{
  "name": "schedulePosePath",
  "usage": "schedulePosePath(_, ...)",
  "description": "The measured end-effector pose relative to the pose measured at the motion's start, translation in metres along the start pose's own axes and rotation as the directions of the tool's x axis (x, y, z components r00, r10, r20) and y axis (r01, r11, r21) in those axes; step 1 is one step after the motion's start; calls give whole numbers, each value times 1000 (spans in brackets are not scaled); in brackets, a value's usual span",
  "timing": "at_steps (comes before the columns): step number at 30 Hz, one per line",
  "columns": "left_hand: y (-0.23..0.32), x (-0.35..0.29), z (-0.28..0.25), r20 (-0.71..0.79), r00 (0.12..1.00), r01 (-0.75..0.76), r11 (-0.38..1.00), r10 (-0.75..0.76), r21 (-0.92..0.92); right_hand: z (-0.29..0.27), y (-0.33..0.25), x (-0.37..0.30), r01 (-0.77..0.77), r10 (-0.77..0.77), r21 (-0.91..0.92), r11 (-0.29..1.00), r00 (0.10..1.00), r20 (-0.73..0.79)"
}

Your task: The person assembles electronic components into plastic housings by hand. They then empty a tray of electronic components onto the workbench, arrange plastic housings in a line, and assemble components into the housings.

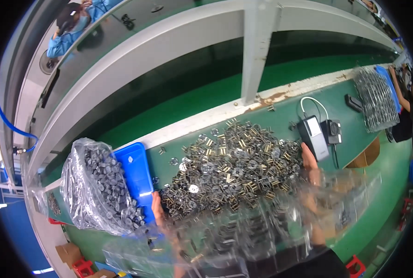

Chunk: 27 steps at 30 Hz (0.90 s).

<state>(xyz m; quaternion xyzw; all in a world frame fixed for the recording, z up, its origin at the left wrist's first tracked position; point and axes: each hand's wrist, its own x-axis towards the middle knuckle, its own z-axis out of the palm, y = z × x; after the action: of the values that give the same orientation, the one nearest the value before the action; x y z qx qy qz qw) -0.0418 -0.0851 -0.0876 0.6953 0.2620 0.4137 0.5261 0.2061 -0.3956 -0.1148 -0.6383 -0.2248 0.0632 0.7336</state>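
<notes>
A wide, clear plastic tray (pixel 250 236) with moulded hollows is held low at the table's near edge, blurred by motion. My left hand (pixel 157 209) grips its left side, with the fingers reaching up past the edge. At the other side my right hand (pixel 310 163) holds it, fingertips close to a grey box-shaped device. Parts of both hands and forearms show only through the plastic. Just beyond the tray lies a large heap of small metal parts (pixel 243 160) with brass-coloured pins and clear discs.
To the left, a clear bag of grey caps (pixel 102 180) leans against a blue bin (pixel 137 169). On the right are the grey device (pixel 314 139), a black adapter (pixel 331 132) and stacked clear trays (pixel 377 99). A white post (pixel 255 55) rises behind the table. Other people work nearby.
</notes>
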Motion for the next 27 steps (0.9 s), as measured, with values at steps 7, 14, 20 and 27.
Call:
schedulePosePath(7, -40, -8, -16, 16, 999, -37, 978, 34, 207, -28, 16, 17, -182, 181, -7, 983, 980, -77)
schedulePosePath(14, -13, -17, -15, -52, 950, 270, 896, -307, -352, 25, -21, 30, -148, 230, 285, 947, 931, -283)
schedulePosePath(20, -4, 0, -10, 16, 946, 313, 896, -325, -314, 14, -22, 31, -83, 104, 214, 973, 990, -91)
schedulePosePath(27, 14, 10, -4, 61, 958, 288, 930, -281, -229, 17, -17, 24, -15, 36, 192, 981, 994, -102)
